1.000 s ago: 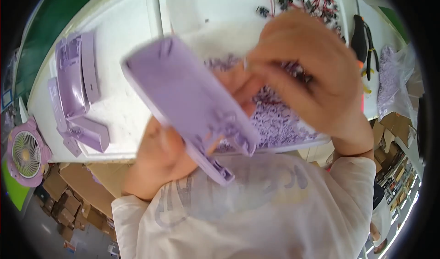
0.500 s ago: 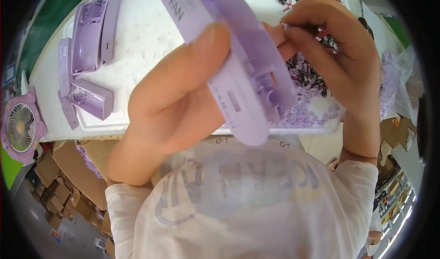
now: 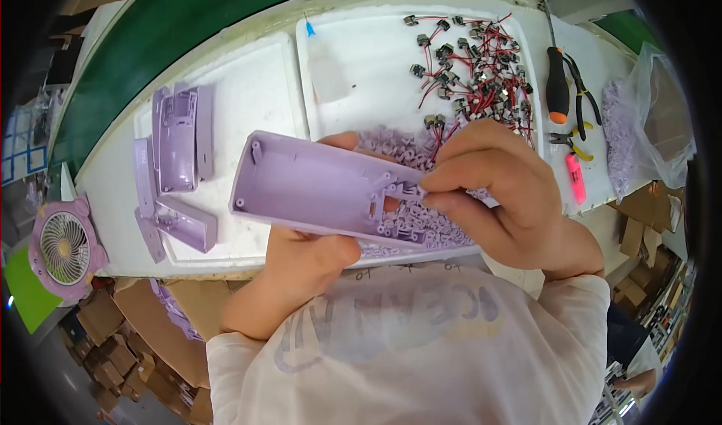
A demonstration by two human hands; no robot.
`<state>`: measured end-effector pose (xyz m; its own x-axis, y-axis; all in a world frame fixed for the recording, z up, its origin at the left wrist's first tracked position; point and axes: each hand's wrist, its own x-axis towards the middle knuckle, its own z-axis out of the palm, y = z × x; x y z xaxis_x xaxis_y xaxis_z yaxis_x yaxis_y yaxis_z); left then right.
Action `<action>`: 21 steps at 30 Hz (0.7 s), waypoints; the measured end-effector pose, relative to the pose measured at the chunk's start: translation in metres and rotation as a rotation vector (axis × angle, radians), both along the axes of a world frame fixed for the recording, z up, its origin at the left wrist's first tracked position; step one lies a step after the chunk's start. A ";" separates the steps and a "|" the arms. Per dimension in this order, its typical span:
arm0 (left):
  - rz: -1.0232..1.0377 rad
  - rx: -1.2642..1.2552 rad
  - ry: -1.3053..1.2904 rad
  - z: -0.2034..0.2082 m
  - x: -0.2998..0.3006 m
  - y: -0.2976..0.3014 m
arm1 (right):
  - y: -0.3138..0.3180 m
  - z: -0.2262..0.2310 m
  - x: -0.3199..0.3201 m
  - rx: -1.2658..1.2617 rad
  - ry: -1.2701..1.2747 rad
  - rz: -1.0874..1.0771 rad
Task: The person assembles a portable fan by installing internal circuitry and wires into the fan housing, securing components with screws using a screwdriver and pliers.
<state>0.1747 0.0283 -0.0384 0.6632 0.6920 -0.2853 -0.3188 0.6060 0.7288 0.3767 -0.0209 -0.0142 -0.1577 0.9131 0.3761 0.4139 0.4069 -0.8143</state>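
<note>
My left hand [image 3: 310,253] is closed around a long lilac plastic housing [image 3: 308,184], thumb along its near side and fingers behind it. The open inside of the housing faces up, with small posts, slots and a cutout at its right end. At that end my right hand [image 3: 508,192] pinches thumb and forefinger together against the inner fittings. What lies between those fingertips is too small to make out. Beneath the housing's right end spreads a heap of small lilac plastic pieces [image 3: 444,226]. Beyond it lies a pile of small connectors with red and black wires [image 3: 481,71].
Other lilac housings [image 3: 177,150] lie on a white tray at left, near a small pink fan [image 3: 66,248]. A screwdriver [image 3: 557,83], black pliers [image 3: 580,98], cutters with yellow handles [image 3: 580,145] and a pink marker [image 3: 575,178] lie at right beside a clear bag [image 3: 662,116].
The housing has come down from close to my view and turned, so its inside now faces up. My right hand has moved down and left, its pinched fingertips now at the housing's right end.
</note>
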 end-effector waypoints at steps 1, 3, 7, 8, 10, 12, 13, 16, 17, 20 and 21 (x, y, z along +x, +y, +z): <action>-0.009 0.002 -0.003 0.000 0.003 0.001 | 0.001 -0.002 0.000 0.023 -0.001 -0.012; 0.055 0.033 -0.021 0.003 0.008 0.001 | 0.002 -0.001 0.002 0.045 -0.007 -0.017; 0.156 0.232 -0.095 -0.006 0.016 0.003 | 0.007 0.005 0.007 -0.006 0.056 0.017; 0.100 0.299 -0.146 -0.011 0.010 0.008 | 0.007 0.005 0.008 -0.008 0.059 0.015; 0.129 0.406 -0.097 -0.023 0.006 0.008 | 0.007 0.003 0.009 -0.117 0.128 0.035; 0.216 0.583 -0.043 -0.032 0.011 0.007 | 0.006 -0.004 0.007 -0.128 0.152 0.033; 0.210 0.581 -0.041 -0.032 0.011 0.009 | 0.006 -0.008 0.006 -0.136 0.172 0.037; 0.048 0.890 0.090 -0.027 0.006 0.014 | 0.009 -0.011 0.005 -0.105 0.173 0.028; 0.045 0.891 0.091 -0.023 0.006 0.009 | 0.010 -0.011 0.007 -0.104 0.175 0.025; -0.074 0.639 -0.098 -0.010 0.010 0.009 | 0.014 -0.011 0.014 -0.049 0.113 -0.037; -0.151 0.726 -0.115 -0.008 0.009 0.016 | 0.014 -0.012 0.015 -0.011 0.065 -0.049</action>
<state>0.1840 0.0441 -0.0467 0.7639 0.5792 0.2846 -0.3683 0.0290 0.9293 0.3918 -0.0065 -0.0267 -0.0886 0.9230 0.3744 0.3790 0.3788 -0.8443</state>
